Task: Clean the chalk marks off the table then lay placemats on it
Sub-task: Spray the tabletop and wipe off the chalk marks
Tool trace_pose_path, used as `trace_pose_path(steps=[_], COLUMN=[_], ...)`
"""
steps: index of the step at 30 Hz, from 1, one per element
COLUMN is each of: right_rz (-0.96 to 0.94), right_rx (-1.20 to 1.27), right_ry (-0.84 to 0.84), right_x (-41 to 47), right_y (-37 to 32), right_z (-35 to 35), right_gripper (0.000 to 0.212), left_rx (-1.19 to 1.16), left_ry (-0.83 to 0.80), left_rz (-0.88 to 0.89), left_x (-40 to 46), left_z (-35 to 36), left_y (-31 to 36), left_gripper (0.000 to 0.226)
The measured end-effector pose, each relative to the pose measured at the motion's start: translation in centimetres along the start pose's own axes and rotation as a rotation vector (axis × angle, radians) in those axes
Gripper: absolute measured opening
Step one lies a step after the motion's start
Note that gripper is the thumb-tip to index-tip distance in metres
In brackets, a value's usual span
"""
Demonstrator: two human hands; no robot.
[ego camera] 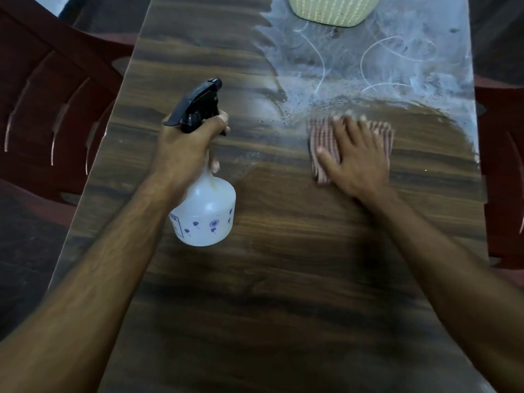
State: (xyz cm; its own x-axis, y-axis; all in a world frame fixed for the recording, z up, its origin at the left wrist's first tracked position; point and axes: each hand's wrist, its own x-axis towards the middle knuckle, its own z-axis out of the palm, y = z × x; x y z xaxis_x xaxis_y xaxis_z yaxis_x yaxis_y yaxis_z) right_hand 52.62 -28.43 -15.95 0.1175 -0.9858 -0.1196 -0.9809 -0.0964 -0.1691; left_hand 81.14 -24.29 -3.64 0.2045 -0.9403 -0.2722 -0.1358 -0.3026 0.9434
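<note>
White chalk marks [368, 58], smeared and wet, cover the far right part of the dark wood table [283, 279]. My right hand [354, 157] presses flat on a folded pink striped cloth [323, 143] at the near edge of the chalked patch; the hand is blurred. My left hand [187, 146] grips the neck of a white spray bottle [207, 214] with a black trigger head [198, 106], held above the table's left half and pointing toward the chalk. A pale green ribbed placemat [331, 9] lies at the far edge, partly cut off.
Dark red plastic chairs stand on both sides, one at the left [56, 109] and one at the right [504, 165]. The near half of the tabletop shows bare wood grain with faint wet streaks.
</note>
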Motion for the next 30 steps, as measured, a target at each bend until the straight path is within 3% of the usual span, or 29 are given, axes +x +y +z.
trace_pose_path(steps=[5, 14, 19, 25, 30], right_rz=[0.094, -0.268, -0.361, -0.195, -0.164], right_rx=[0.059, 0.02, -0.013, -0.005, 0.022], right_ry=[0.001, -0.04, -0.065, -0.038, -0.066], right_x=[7.3, 1.0, -5.2, -7.1, -6.1], right_y=[-5.2, -17.3, -14.4, -7.8, -5.9], right_z=[-0.4, 2.5, 3.1, 1.8, 1.1], right_gripper=[0.079, 0.079, 0.07, 0.063, 0.061], left_rx=[-0.022, -0.044, -0.066, -0.082, -0.08], left_ry=[0.0, 0.053, 0.036, 0.004, 0.029], left_rz=[0.015, -0.011, -0.013, -0.043, -0.013], left_x=[-0.8, -1.6, -2.7, -5.6, -8.1], left_z=[-0.7, -2.5, -3.2, -3.0, -1.5], left_y=[-0.6, -0.7, 0.0, -0.2, -0.6], left_gripper=[0.016, 0.026, 0.028, 0.017, 0.006])
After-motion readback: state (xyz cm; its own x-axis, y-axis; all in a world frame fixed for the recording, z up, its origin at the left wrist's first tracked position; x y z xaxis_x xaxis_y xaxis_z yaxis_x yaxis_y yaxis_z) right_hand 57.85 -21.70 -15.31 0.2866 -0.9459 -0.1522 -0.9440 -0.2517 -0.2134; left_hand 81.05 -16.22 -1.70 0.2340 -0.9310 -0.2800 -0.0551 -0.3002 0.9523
